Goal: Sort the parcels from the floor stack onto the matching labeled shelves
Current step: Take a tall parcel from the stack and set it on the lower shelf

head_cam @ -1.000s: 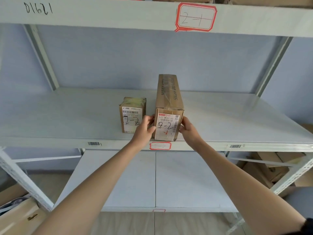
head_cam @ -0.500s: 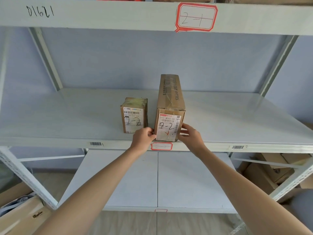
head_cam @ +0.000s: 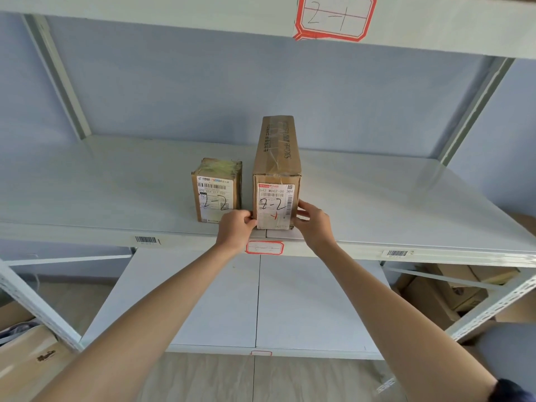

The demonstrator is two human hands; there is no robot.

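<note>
Cardboard parcel: your long box (head_cam: 276, 172) lies on the middle shelf (head_cam: 391, 198), its labelled end facing you at the front edge and its length running back toward the wall. The end label reads "2-2".
Left hand: your left hand (head_cam: 235, 227) sits at the lower left corner of that labelled end, fingers curled and pinching the box's edge.
Right hand: your right hand (head_cam: 311, 224) is against the lower right side of the box, thumb and fingers bent round its corner in a light grip.
Neighbour: a small square parcel (head_cam: 217, 190), also marked "2-2", stands just beside the long box on its left, with a narrow gap between them.
Shelf tags: a red-bordered tag (head_cam: 264, 247) sits on the shelf's front rail directly under the long box; its writing is too faint to read. The rail above carries a red-bordered tag (head_cam: 335, 16) reading "2-1".
Change from half a second ago: the long box and the small parcel lie as they did; your left fingers have stayed on the same corner, while your right hand has closed in from a looser spread to hug the side.
Below: the lower shelf (head_cam: 290, 300) shows between your forearms, with cardboard boxes (head_cam: 452, 288) at the right.
</note>
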